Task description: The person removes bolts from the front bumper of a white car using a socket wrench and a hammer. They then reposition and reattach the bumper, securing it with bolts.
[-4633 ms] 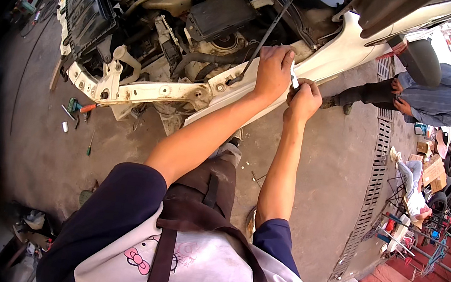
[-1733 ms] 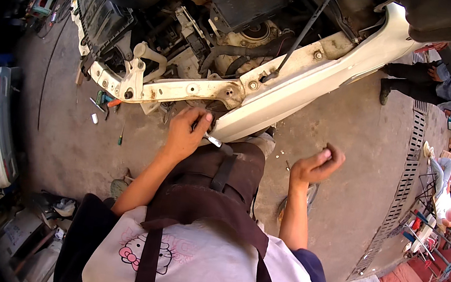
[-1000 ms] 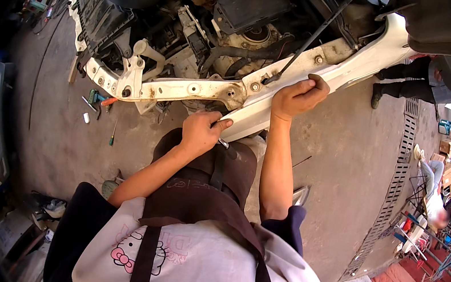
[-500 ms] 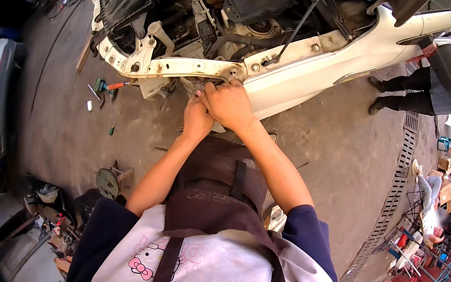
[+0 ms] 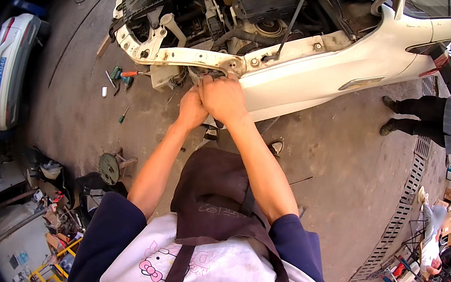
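Observation:
Both hands are together at the front corner of a white car (image 5: 296,90), just below the bare front crossmember (image 5: 191,57). My right hand (image 5: 223,97) has its fingers curled in against the corner where the fender meets the crossmember. Pressed close beside it, my left hand (image 5: 192,108) sits slightly lower, its fingers also bent inward. What the fingertips grip is hidden behind the hands. Above them lies the exposed engine bay, with a black box-shaped cover (image 5: 263,1) and a thin prop rod (image 5: 294,21).
On the floor at left lie an orange-handled screwdriver (image 5: 130,74), a green power tool (image 5: 115,73) and a green-handled screwdriver (image 5: 123,114). A person (image 5: 421,119) stands at right beside a drain grate (image 5: 393,222). Another white car (image 5: 9,70) is parked far left.
The view has shifted, so the surroundings sit differently in it. Both hands stay together at the same corner of the car. A blurred dark rounded shape now appears over the engine bay's front.

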Tool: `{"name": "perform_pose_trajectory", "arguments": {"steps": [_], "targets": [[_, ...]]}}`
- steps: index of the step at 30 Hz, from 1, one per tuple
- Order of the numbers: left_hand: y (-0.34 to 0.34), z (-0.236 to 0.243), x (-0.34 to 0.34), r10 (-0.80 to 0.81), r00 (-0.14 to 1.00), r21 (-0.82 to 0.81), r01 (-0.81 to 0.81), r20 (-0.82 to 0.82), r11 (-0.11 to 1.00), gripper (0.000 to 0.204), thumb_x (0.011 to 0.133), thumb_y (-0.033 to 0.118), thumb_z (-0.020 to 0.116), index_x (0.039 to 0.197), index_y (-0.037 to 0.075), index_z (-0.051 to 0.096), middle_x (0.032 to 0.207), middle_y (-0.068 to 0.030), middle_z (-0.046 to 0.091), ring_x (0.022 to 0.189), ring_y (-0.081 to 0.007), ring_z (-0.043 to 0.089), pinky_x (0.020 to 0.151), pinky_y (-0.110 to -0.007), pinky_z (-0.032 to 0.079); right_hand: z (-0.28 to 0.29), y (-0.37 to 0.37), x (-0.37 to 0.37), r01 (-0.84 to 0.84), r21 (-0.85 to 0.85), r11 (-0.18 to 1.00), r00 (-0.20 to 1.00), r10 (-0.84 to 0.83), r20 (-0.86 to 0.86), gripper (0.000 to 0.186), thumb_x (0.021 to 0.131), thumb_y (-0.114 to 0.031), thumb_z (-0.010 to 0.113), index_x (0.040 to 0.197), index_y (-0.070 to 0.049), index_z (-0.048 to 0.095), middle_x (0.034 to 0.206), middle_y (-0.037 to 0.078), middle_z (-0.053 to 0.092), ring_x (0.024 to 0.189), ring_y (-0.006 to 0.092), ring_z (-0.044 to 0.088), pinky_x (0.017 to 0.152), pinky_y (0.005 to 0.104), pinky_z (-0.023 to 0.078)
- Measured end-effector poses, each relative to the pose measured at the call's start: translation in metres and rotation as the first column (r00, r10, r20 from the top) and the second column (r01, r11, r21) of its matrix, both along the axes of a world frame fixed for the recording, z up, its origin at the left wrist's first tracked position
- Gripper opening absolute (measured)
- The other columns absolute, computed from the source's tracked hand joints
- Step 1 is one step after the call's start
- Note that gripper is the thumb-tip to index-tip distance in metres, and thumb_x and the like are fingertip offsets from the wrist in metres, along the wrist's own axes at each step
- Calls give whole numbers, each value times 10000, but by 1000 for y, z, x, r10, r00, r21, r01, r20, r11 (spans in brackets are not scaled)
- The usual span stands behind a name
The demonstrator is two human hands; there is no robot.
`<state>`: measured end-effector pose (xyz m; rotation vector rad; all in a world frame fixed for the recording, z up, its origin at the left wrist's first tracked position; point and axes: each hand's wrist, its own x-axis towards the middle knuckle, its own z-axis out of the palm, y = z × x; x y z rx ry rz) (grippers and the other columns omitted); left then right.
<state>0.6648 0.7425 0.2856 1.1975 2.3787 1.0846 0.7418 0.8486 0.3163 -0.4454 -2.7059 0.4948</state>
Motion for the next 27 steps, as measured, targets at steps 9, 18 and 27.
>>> {"name": "perform_pose_trajectory", "arguments": {"steps": [9,18,27], "targets": [[6,21,-9,-211,977,-116,213,28,970,448,981,371,609,744,-8,589,728,-174,585,762,-405,554,717,-478,460,44,15,115,269,-38,962,804,-246,-542,149,912,-105,590,1017,-16,647,962,136,685,921,319,618,884,446,458],[0,23,-3,-243,967,-105,235,-76,966,427,954,357,645,686,34,569,686,-125,587,738,-352,570,625,-453,470,-13,87,55,720,-298,627,283,-658,-698,220,1035,-190,490,950,-6,576,918,132,582,858,287,523,803,394,416],[12,22,-14,-196,976,-89,188,-94,978,411,958,339,646,712,20,566,698,-146,594,744,-395,568,695,-479,481,10,106,58,670,-166,724,412,-548,-728,183,1029,-146,503,965,9,578,919,141,591,882,303,541,806,394,444]]}}
